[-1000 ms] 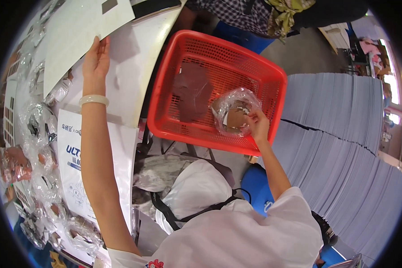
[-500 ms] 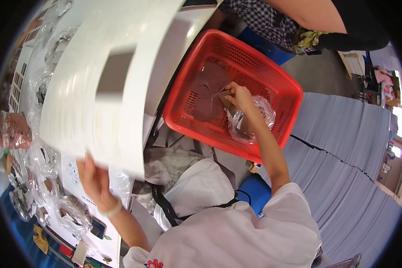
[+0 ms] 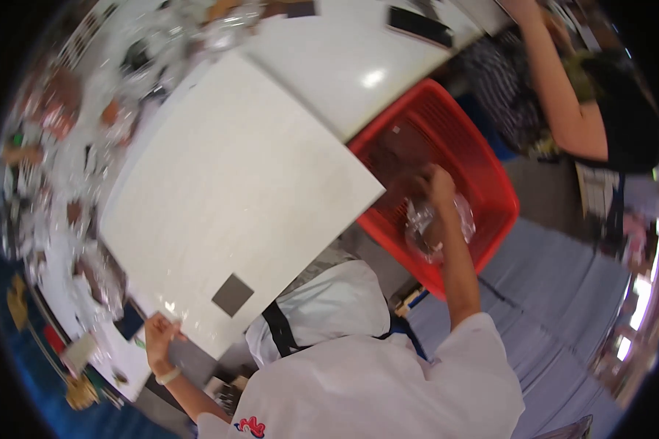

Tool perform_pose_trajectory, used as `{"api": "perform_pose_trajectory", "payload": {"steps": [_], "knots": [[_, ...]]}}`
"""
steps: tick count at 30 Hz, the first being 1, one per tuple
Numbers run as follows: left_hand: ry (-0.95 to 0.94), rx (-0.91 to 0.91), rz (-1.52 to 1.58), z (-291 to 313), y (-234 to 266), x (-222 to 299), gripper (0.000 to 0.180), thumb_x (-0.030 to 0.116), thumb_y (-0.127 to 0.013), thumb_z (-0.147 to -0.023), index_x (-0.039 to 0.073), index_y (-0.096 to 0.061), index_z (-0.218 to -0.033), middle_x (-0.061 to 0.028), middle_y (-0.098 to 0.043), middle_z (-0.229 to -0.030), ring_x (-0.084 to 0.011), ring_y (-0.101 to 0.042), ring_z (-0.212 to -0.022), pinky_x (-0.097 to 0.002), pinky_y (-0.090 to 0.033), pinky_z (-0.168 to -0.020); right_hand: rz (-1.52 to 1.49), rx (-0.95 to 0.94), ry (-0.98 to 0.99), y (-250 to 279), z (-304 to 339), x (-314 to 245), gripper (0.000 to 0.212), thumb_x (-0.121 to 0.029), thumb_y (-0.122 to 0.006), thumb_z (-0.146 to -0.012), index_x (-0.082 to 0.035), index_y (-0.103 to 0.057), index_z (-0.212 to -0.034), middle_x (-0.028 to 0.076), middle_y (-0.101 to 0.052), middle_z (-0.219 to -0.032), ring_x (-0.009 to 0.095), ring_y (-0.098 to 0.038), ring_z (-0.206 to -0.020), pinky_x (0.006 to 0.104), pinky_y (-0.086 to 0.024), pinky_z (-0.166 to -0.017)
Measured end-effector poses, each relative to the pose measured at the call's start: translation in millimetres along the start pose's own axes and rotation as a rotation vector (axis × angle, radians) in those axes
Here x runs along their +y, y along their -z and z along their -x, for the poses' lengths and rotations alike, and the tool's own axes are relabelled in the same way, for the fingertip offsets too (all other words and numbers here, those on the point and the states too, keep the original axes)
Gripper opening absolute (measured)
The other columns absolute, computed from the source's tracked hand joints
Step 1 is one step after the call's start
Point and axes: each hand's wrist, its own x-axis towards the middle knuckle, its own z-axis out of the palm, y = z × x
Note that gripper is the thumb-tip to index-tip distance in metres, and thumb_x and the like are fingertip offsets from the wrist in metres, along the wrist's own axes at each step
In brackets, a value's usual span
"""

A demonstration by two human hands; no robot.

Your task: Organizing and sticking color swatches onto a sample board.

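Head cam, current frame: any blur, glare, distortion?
Head view: blur softens the right hand and plastic bags; head view: glare spot on the white table, right-edge windows washed out; head view: fisheye bends edges, corners black.

The left hand pinches a white sheet at its edge, with a dark square just right of that grip. The right hand, blurred, is inside a red basket, a clear plastic bag beside its wrist, brown material beyond it.
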Motion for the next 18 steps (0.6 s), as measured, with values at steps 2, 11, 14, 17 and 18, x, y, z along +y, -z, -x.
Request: {"api": "perform_pose_trajectory", "payload": {"steps": [2, 11, 14, 17, 18], "knots": [[-0.039, 0.005, -0.007, -8.6, -24.3, 30.5, 0.025, 0.008, -0.078, -0.077, 0.003, -0.055, -0.07, -0.0025, -0.058, -0.06, -0.0115, -0.056, -0.047, -0.0276, -0.053, -0.045, 0.002, -0.007, 0.058, 15.1, 0.9, 26.6, 0.022, -0.022, -0.075, -0.075, -0.009, -0.07, -0.093, 0.015, -0.068, -0.085, 0.034, -0.067, -0.084, 0.0435, -0.052, -0.072], [0.007, 0.112, 0.038, 23.9, -34.0, 37.7, 0.017, 0.009, -0.07, -0.089, -0.001, -0.063, -0.077, -0.0078, -0.065, -0.061, -0.0119, -0.063, -0.05, -0.0217, -0.05, -0.045, -0.693, 0.298, 0.192, 140.2, 23.3, -159.0, 0.014, -0.002, -0.068, -0.088, -0.003, -0.062, -0.1, 0.004, -0.065, -0.082, 0.009, -0.063, -0.073, 0.0241, -0.051, -0.063], [-0.067, 0.379, -0.015, 44.3, -72.1, 71.1, 0.011, 0.009, -0.071, -0.088, -0.001, -0.067, -0.087, -0.008, -0.069, -0.068, -0.0121, -0.065, -0.056, -0.0209, -0.05, -0.05, -0.881, 0.095, 0.204, 127.4, 51.6, -220.5, 0.013, 0.0, -0.067, -0.089, -0.005, -0.06, -0.099, 0.002, -0.065, -0.085, 0.006, -0.06, -0.064, 0.0195, -0.048, -0.055], [-0.442, 0.173, 0.352, 52.9, -133.4, 104.8, 0.023, 0.007, -0.073, -0.085, 0.0, -0.066, -0.106, -0.0085, -0.072, -0.087, -0.0122, -0.067, -0.068, -0.0216, -0.052, -0.058, -1.131, -0.329, 0.128, 87.2, 94.6, -298.1, 0.018, 0.003, -0.068, -0.086, -0.005, -0.057, -0.098, 0.005, -0.066, -0.082, 0.009, -0.061, -0.06, 0.02, -0.047, -0.05], [-0.507, 0.103, 0.484, 55.3, -147.8, 117.3, 0.028, 0.006, -0.073, -0.084, 0.0, -0.065, -0.111, -0.009, -0.072, -0.093, -0.0124, -0.068, -0.071, -0.0224, -0.053, -0.06, -1.222, -0.493, 0.121, 70.2, 105.9, -314.2, 0.02, 0.004, -0.069, -0.085, -0.004, -0.056, -0.098, 0.007, -0.067, -0.082, 0.011, -0.064, -0.06, 0.0202, -0.048, -0.051]]}}
